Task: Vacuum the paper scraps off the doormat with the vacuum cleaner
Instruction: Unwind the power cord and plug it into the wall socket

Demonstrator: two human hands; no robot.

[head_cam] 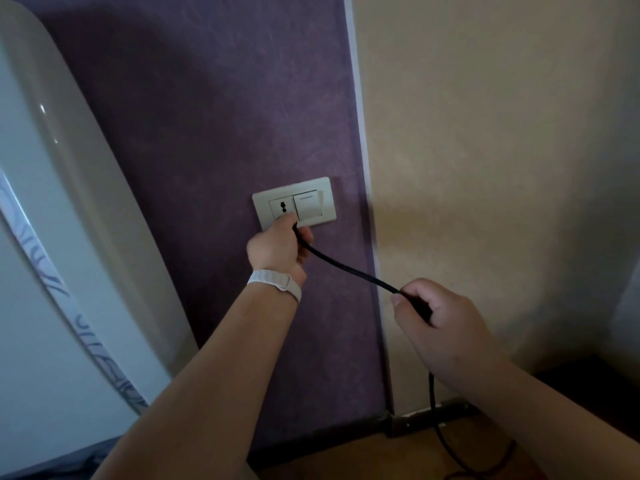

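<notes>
A cream wall plate (294,202) with a socket on its left and a rocker switch on its right sits on the purple wall. My left hand (278,247) grips the plug end of a black power cord (346,266) right at the socket; the plug itself is hidden under my fingers. The cord slopes down to the right into my right hand (440,317), which holds it in curled fingers. Below that hand the cord drops to the floor and loops there. The vacuum cleaner, doormat and paper scraps are out of view.
A large white appliance (52,237) with a curved door and a purple pattern fills the left side. A beige wall (502,150) meets the purple one at a pale corner strip. A dark skirting board (429,415) runs above the wooden floor.
</notes>
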